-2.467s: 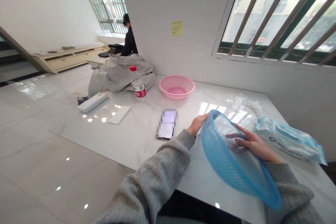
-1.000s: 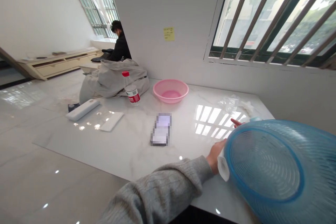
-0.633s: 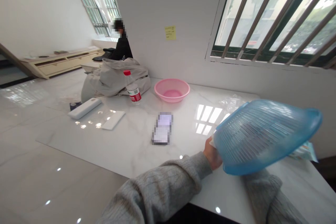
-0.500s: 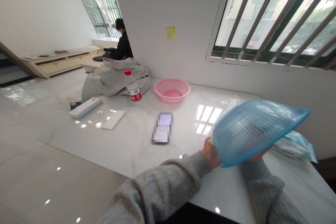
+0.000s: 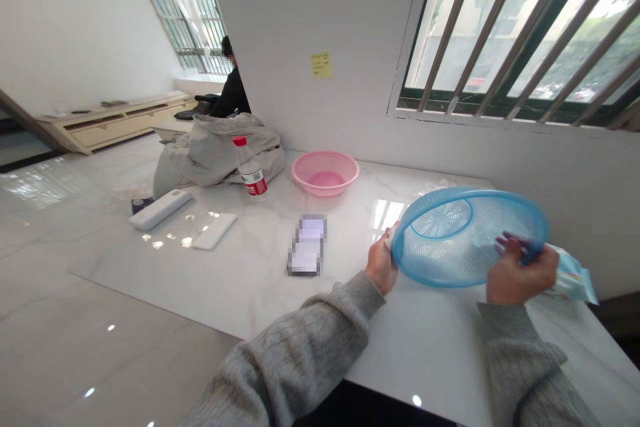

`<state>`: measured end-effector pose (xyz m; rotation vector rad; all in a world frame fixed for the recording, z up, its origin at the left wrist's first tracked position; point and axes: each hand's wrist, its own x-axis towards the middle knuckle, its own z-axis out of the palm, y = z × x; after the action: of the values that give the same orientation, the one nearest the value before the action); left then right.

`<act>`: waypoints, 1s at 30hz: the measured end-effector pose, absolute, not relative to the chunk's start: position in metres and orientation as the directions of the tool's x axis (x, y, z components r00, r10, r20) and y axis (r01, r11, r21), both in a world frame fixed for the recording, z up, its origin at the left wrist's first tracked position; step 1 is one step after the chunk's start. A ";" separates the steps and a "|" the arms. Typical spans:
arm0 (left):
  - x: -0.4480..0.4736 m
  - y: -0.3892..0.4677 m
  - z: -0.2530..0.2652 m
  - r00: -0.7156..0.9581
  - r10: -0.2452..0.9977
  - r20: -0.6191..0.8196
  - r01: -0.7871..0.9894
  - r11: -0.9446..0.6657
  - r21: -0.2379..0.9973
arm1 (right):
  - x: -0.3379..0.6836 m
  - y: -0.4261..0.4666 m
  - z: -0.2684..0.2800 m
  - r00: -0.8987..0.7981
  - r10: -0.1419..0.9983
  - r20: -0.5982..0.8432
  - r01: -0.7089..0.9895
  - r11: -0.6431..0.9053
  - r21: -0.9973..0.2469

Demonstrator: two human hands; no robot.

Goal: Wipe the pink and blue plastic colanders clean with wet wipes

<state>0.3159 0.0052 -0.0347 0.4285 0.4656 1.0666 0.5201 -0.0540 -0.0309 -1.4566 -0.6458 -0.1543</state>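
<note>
A blue plastic mesh basket (image 5: 440, 263) is held tilted above the table, its round opening turned towards me. My left hand (image 5: 383, 265) grips its left rim, and something small and white shows beside the fingers; I cannot make out what it is. At the right rim is my right hand (image 5: 523, 273), its curled fingers reaching over the edge into the basket, a little blurred. Behind the right hand lies a light-blue soft packet (image 5: 573, 277), partly hidden.
On the white marbled table (image 5: 240, 280) are a phone (image 5: 306, 245), a pink basin (image 5: 325, 189), a red-capped bottle (image 5: 253, 177), a grey cloth bag (image 5: 215, 150), a white case (image 5: 160, 209) and a flat white piece (image 5: 215, 231). A person (image 5: 233, 92) sits far left. A barred window is at right.
The basket has turned from showing its ribbed outside to showing its opening. My right hand has come from underneath to the right rim. My left hand has shifted slightly left and up.
</note>
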 end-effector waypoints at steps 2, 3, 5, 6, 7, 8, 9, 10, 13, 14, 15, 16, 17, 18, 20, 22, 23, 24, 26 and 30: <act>0.313 0.009 -0.034 0.366 0.924 -0.114 -0.710 0.356 0.608 | 0.521 -0.051 -0.034 0.808 0.232 0.541 0.508 0.191 -0.840; 0.312 0.011 -0.033 0.350 0.933 -0.083 -0.695 0.319 0.644 | 0.521 -0.050 -0.036 0.804 0.241 0.544 0.508 0.198 -0.838; 0.307 0.013 -0.030 0.320 0.947 0.004 -0.649 0.216 0.729 | 0.524 -0.048 -0.040 0.806 0.283 0.520 0.487 0.184 -0.854; 0.304 0.014 -0.028 0.306 0.951 0.053 -0.617 0.155 0.771 | 0.526 -0.048 -0.041 0.810 0.315 0.495 0.465 0.171 -0.869; 0.301 0.015 -0.025 0.296 0.950 0.102 -0.584 0.096 0.806 | 0.527 -0.048 -0.043 0.814 0.350 0.463 0.436 0.157 -0.886; 0.297 0.016 -0.022 0.292 0.945 0.144 -0.553 0.044 0.832 | 0.529 -0.048 -0.044 0.817 0.387 0.427 0.403 0.146 -0.903; 0.293 0.017 -0.017 0.296 0.938 0.180 -0.529 0.005 0.848 | 0.530 -0.049 -0.045 0.815 0.426 0.393 0.372 0.137 -0.918; 0.290 0.017 -0.013 0.306 0.930 0.206 -0.517 -0.020 0.856 | 0.531 -0.049 -0.045 0.809 0.462 0.364 0.344 0.130 -0.930; 0.279 0.020 -0.001 0.349 0.901 0.256 -0.493 -0.056 0.868 | 0.531 -0.050 -0.044 0.776 0.554 0.301 0.291 0.108 -0.950; 0.276 0.021 0.002 0.360 0.892 0.273 -0.483 -0.072 0.873 | 0.532 -0.050 -0.044 0.761 0.587 0.276 0.275 0.095 -0.957; 0.274 0.022 0.004 0.369 0.883 0.290 -0.472 -0.091 0.877 | 0.532 -0.051 -0.043 0.741 0.625 0.244 0.256 0.074 -0.964; 0.272 0.022 0.006 0.375 0.875 0.307 -0.463 -0.111 0.879 | 0.532 -0.051 -0.043 0.719 0.662 0.209 0.239 0.047 -0.970; 0.270 0.023 0.007 0.381 0.866 0.323 -0.455 -0.128 0.881 | 0.533 -0.051 -0.043 0.694 0.698 0.175 0.225 0.020 -0.974; 0.269 0.024 0.009 0.389 0.858 0.336 -0.449 -0.142 0.882 | 0.534 -0.051 -0.043 0.665 0.733 0.141 0.216 -0.008 -0.976; 0.267 0.025 0.010 0.416 0.838 0.353 -0.444 -0.151 0.883 | 0.535 -0.051 -0.043 0.607 0.790 0.085 0.217 -0.063 -0.974; 0.267 0.027 0.011 0.445 0.821 0.358 -0.453 -0.139 0.881 | 0.534 -0.052 -0.042 0.546 0.837 0.037 0.237 -0.112 -0.965; 0.266 0.028 0.011 0.456 0.819 0.349 -0.459 -0.120 0.880 | 0.533 -0.052 -0.041 0.510 0.860 0.013 0.253 -0.135 -0.958; 0.266 0.029 0.011 0.463 0.823 0.329 -0.463 -0.092 0.882 | 0.532 -0.052 -0.040 0.472 0.882 -0.009 0.272 -0.155 -0.950; 0.266 0.032 0.009 0.472 0.838 0.273 -0.452 -0.035 0.891 | 0.528 -0.053 -0.037 0.377 0.925 -0.054 0.319 -0.184 -0.930; 0.268 0.033 -0.003 0.480 0.869 0.119 -0.394 0.092 0.915 | 0.521 -0.053 -0.034 0.230 0.972 -0.047 0.460 -0.151 -0.875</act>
<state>0.2675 0.0333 -0.0026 1.1150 0.5286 1.0050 0.5210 -0.0529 -0.0343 -1.7370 -1.3352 0.8435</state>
